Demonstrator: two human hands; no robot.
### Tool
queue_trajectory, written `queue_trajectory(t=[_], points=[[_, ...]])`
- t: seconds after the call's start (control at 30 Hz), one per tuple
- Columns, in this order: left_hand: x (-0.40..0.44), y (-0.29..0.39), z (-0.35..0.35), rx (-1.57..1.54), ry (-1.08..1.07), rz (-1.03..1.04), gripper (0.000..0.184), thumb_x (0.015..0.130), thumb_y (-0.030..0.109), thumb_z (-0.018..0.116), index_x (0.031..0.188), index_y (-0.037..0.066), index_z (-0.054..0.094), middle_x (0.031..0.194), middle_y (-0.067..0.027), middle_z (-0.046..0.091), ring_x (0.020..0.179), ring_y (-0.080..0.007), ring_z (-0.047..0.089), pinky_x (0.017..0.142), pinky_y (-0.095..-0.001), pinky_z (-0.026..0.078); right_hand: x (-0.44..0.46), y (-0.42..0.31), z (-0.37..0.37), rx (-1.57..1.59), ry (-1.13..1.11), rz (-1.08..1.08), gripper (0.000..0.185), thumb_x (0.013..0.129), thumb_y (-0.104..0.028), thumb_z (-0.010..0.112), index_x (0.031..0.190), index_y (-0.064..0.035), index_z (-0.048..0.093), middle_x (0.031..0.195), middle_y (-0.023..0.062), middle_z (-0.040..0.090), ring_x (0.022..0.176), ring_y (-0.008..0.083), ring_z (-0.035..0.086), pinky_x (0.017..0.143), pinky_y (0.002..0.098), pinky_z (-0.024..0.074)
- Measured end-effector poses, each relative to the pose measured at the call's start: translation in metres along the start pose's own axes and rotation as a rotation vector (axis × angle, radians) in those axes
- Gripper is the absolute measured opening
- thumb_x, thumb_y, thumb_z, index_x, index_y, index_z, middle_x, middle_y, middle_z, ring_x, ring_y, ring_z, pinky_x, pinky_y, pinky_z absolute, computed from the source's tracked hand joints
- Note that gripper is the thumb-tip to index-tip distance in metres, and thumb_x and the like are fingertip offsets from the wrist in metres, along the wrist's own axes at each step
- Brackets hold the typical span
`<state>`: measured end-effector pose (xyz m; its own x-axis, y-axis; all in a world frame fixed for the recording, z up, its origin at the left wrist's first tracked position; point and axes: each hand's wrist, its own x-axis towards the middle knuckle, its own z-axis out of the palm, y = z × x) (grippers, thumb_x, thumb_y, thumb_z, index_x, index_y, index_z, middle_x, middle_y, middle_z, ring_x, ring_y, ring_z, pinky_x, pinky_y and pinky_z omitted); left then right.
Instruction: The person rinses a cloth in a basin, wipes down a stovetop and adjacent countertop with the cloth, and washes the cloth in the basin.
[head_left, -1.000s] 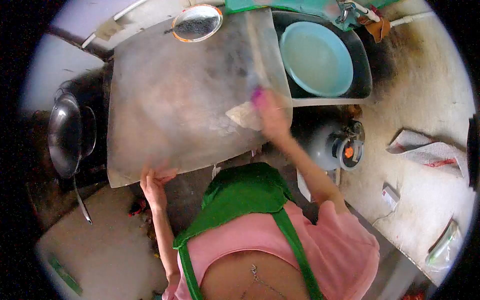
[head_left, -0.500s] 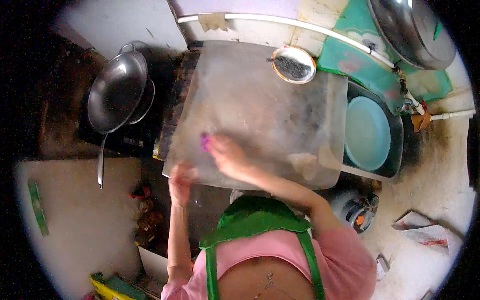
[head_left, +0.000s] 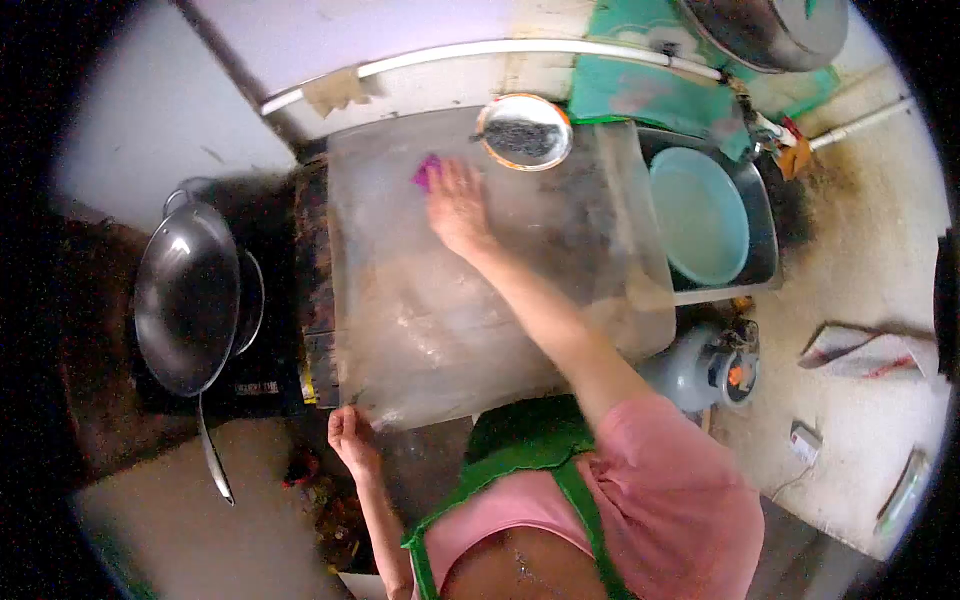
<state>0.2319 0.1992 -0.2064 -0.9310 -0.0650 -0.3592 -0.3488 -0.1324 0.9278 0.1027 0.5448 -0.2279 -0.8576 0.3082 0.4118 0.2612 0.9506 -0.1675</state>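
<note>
Your right hand [head_left: 458,208] lies flat, arm extended, cloth [head_left: 428,174] at its fingertips, bowl [head_left: 530,165] to its right. Your left hand [head_left: 354,440] curls at the sheet [head_left: 440,330] corner, grip indeterminate.

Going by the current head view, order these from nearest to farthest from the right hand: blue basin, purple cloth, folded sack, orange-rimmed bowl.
From the right hand:
1. Purple cloth, at its fingers.
2. Orange-rimmed bowl, ahead and slightly right.
3. Blue basin, farther right, in the sink.
4. Folded sack, far right.
</note>
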Motion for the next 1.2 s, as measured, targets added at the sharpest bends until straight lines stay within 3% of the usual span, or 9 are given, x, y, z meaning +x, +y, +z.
queue_trajectory(t=[0.17,0.3,0.37,0.47,0.63,0.87,0.9,0.97,1.2], points=[[0.009,-0.012,-0.013,-0.01,-0.081,-0.023,0.012,0.08,0.015,0.057,0.07,0.011,0.051,0.058,0.0037,0.046,0.049,-0.0061,0.039,0.044,-0.0206,0.03,-0.093,0.142,-0.076,-0.155,-0.005,0.27,0.043,0.077,-0.016,0.047,0.116,-0.0005,0.041,0.115,0.0243,0.043,0.105,0.0392,0.043,0.087,0.0561,0.0307],[-0.002,0.004,0.007,0.076,0.006,0.017,0.014,0.08,0.016,0.056,0.07,0.009,0.05,0.056,0.0005,0.048,0.047,-0.0089,0.043,0.043,-0.0233,0.034,-0.148,0.255,-0.106,-0.308,0.248,0.277,0.031,0.077,-0.012,0.047,0.106,0.0008,0.048,0.103,0.0212,0.05,0.09,0.0337,0.052,0.072,0.0444,0.0406],[0.004,0.001,-0.004,0.043,-0.048,0.004,0.014,0.081,0.016,0.055,0.07,0.008,0.05,0.057,-0.002,0.052,0.049,-0.0104,0.047,0.045,-0.0248,0.039,-0.152,0.284,-0.136,-0.009,-0.314,0.674,0.028,0.076,-0.013,0.049,0.103,-0.0042,0.051,0.096,0.0206,0.055,0.079,0.0367,0.055,0.069,0.0426,0.0455],[-0.012,0.028,0.021,0.332,0.019,-0.021,0.013,0.082,0.017,0.053,0.075,0.006,0.05,0.059,-0.0046,0.055,0.052,-0.0138,0.052,0.048,-0.0296,0.044,-0.121,0.264,-0.151,-0.037,0.089,0.48,0.022,0.077,-0.009,0.047,0.097,-0.0055,0.054,0.086,0.0173,0.059,0.071,0.0368,0.056,0.064,0.0424,0.046],[0.014,0.009,0.039,1.487,0.287,1.005,0.029,0.078,0.01,0.055,0.103,-0.001,0.05,0.075,-0.0124,0.059,0.068,-0.0227,0.058,0.061,-0.0307,0.046,-0.104,0.175,-0.094,0.895,0.066,0.232,0.024,0.076,0.001,0.046,0.097,-0.0063,0.056,0.092,0.0127,0.058,0.085,0.0269,0.055,0.074,0.0329,0.0447],[0.057,0.029,0.324,0.291,-0.561,-0.156,0.063,0.08,0.033,0.058,0.124,0.0,0.028,0.089,-0.0175,0.057,0.062,-0.0246,0.061,0.052,-0.0318,0.052,-0.148,0.03,-0.108,1.419,-0.629,0.092,0.026,0.078,-0.009,0.049,0.103,-0.0015,0.054,0.109,0.013,0.052,0.1,0.0259,0.05,0.086,0.034,0.0391],[0.073,0.016,0.358,0.299,-0.529,-0.246,0.069,0.078,0.035,0.059,0.126,0.0,0.024,0.087,-0.0183,0.056,0.059,-0.0264,0.061,0.051,-0.033,0.052,-0.153,0.021,-0.108,1.006,-0.524,-0.365,0.029,0.077,-0.01,0.047,0.104,-0.0001,0.052,0.109,0.0131,0.052,0.103,0.027,0.047,0.09,0.0361,0.0352],[0.084,0.003,0.407,0.069,-0.461,-0.276,0.054,0.08,0.026,0.056,0.119,0.001,0.029,0.081,-0.0192,0.056,0.055,-0.0279,0.06,0.046,-0.0349,0.053,-0.156,0.008,-0.105,0.579,-0.539,-0.842,0.037,0.074,-0.012,0.046,0.109,0.0005,0.049,0.113,0.0153,0.049,0.111,0.0296,0.04,0.097,0.0441,0.0245],[0.096,0.033,0.376,-0.016,-0.517,-0.246,0.034,0.077,0.007,0.042,0.11,-0.001,0.036,0.082,-0.0175,0.055,0.048,-0.0242,0.058,0.036,-0.0305,0.05,-0.103,-0.066,-0.017,0.513,-0.265,-0.725,0.051,0.081,-0.025,0.042,0.124,-0.0003,0.032,0.136,0.0164,0.021,0.125,0.0296,0.023,0.1,0.0475,0.0192]])
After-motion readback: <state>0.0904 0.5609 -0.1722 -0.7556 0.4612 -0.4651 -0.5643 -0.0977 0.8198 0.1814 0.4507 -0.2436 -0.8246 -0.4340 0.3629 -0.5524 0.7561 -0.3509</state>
